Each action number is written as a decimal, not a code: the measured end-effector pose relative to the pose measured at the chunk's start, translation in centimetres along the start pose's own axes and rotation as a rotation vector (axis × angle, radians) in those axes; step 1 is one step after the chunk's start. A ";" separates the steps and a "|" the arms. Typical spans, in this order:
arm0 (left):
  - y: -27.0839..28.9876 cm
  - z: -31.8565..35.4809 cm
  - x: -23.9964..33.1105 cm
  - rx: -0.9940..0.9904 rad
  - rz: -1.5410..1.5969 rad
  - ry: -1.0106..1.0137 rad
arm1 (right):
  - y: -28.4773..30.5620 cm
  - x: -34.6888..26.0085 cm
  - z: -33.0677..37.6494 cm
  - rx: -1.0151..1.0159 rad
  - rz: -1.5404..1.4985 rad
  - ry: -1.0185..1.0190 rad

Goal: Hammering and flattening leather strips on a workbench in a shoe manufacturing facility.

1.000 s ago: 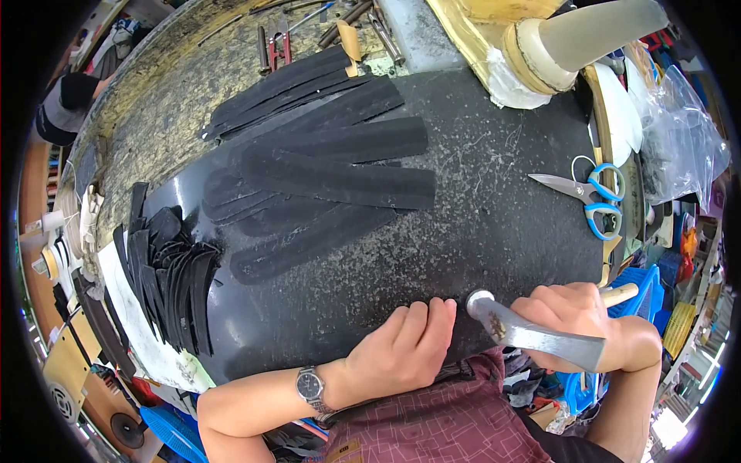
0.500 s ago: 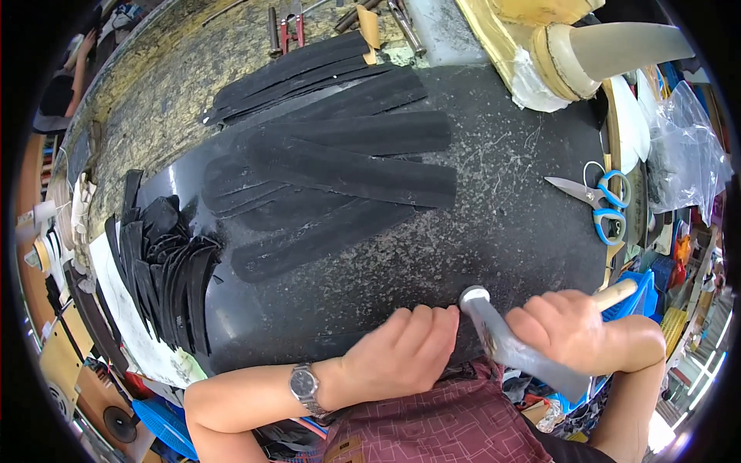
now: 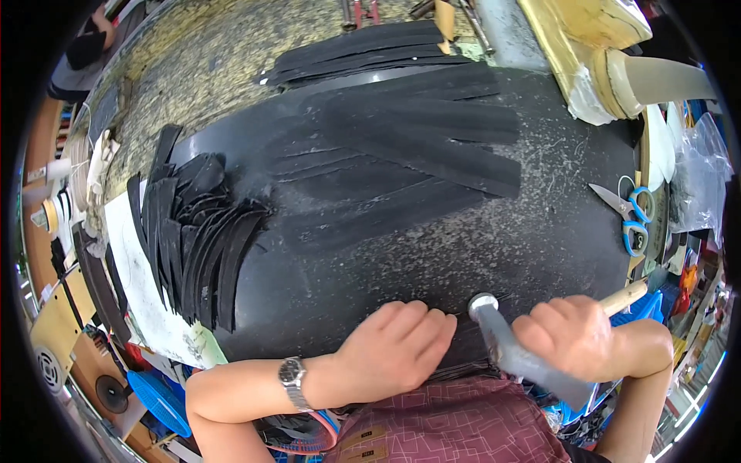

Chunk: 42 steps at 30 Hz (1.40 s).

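My right hand [image 3: 570, 333] is closed around a hammer, its pale wooden handle [image 3: 624, 297] sticking out to the right. The grey metal hammer head [image 3: 513, 347] has its round striking face at the front edge of the black work mat [image 3: 540, 255]. Just left of that face, my left hand [image 3: 405, 339] is curled with the knuckles up; whatever its fingers press or hold is hidden under them. Beyond the hands, several flat black strips [image 3: 432, 158] with rounded ends lie overlapping. A bunch of narrow black strips [image 3: 204, 255] lies at the left.
Scissors with blue handles [image 3: 637, 220] lie at the mat's right edge. A stack of black strips [image 3: 363, 54] rests at the back. Back right is a yellow-wrapped roll [image 3: 594, 46], with a clear plastic bag [image 3: 698, 185] nearer. A blue basket [image 3: 158, 401] stands below at left.
The view has shifted, so the strips and scissors appear farther right. My left hand remains curled at the mat's edge, and the hammer stays beside it, slightly lower in view.
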<state>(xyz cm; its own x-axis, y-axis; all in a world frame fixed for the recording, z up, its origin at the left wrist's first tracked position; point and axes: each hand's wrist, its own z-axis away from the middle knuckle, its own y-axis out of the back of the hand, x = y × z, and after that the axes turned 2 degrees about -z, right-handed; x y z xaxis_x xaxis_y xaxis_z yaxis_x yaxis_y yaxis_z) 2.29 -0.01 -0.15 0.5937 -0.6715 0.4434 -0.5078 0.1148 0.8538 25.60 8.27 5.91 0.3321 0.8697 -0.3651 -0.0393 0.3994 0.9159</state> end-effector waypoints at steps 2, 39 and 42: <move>0.5 0.9 0.2 -0.037 -0.097 -0.018 | 0.5 0.5 -1.0 0.060 -0.144 -0.023; 2.3 10.0 -0.4 0.153 -0.199 0.093 | -0.5 -5.5 -9.1 0.005 -0.023 0.209; 2.3 10.0 0.4 0.153 -0.245 0.160 | 0.2 -5.6 -10.1 0.063 0.020 0.274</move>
<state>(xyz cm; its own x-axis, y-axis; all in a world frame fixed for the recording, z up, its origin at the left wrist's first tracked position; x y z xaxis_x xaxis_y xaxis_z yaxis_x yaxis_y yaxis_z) -4.83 -7.37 -0.75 0.7942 -0.5405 0.2776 -0.4183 -0.1550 0.8950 14.22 6.40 6.47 0.0648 0.9265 -0.3707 0.0186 0.3703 0.9287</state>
